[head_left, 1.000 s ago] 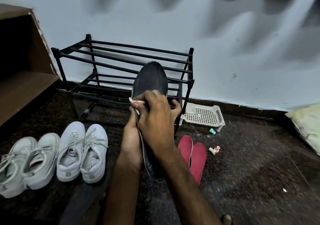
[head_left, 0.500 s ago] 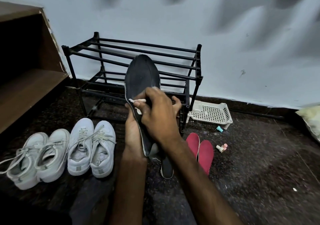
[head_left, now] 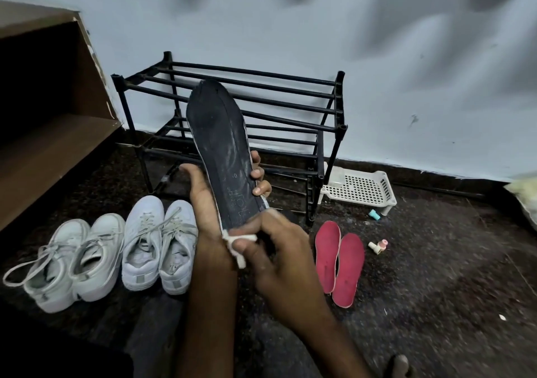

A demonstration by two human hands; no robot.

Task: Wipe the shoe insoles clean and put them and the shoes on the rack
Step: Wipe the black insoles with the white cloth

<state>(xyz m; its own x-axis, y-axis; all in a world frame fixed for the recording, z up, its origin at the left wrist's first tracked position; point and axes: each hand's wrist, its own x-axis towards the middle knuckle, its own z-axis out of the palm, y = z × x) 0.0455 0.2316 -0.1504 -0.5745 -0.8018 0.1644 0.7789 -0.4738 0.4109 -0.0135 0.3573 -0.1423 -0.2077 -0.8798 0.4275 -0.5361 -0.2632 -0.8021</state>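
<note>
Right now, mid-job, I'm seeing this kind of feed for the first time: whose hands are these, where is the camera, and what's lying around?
There is no machine here. These are a person's two bare hands, filmed by one wide-angle camera worn on their head, looking forward and down. The left hand holds a black insole upright, fingers wrapped round its edges. The right hand pinches a small white wipe at the insole's heel end. On the dark floor lie two red insoles side by side, two pairs of white shoes and a white basket. A black rack stands by the wall.
</note>
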